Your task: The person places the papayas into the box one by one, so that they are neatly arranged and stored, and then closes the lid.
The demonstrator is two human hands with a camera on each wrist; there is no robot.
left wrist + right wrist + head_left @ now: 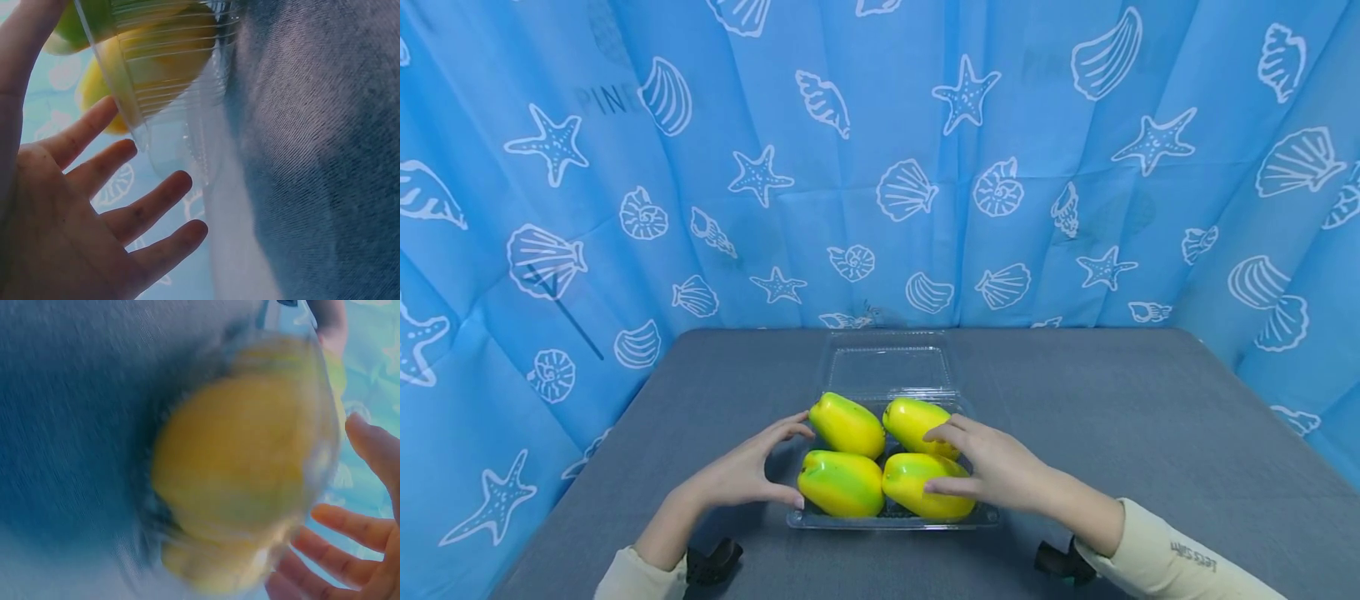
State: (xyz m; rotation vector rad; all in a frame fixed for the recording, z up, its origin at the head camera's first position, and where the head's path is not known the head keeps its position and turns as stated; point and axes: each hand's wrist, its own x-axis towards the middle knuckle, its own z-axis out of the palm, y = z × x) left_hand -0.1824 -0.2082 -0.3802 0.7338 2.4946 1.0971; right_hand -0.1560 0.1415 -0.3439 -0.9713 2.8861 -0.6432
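Several smooth yellow-green fruits, shaped like mangoes or small papayas, lie in two rows inside a clear plastic clamshell box (891, 524). Its hinged lid (889, 368) is folded back, away from the person. At the box's left side is my left hand (741, 473), thumb and fingers spread, the thumb by the near-left fruit (841, 485). My right hand (1003, 468) reaches over the right side, overlapping the far-right fruit (913, 423) and the near-right fruit (925, 483). In the left wrist view, straight fingers lie near the box's ribbed wall (165, 87). The right wrist view is blurred; contact there is unclear.
The box stands on a grey cloth-covered table (1075, 400). Behind it hangs a blue curtain (865, 125) with white shells and starfish. A black wrist device (713, 562) shows at the left wrist, another black device (1063, 562) at the right.
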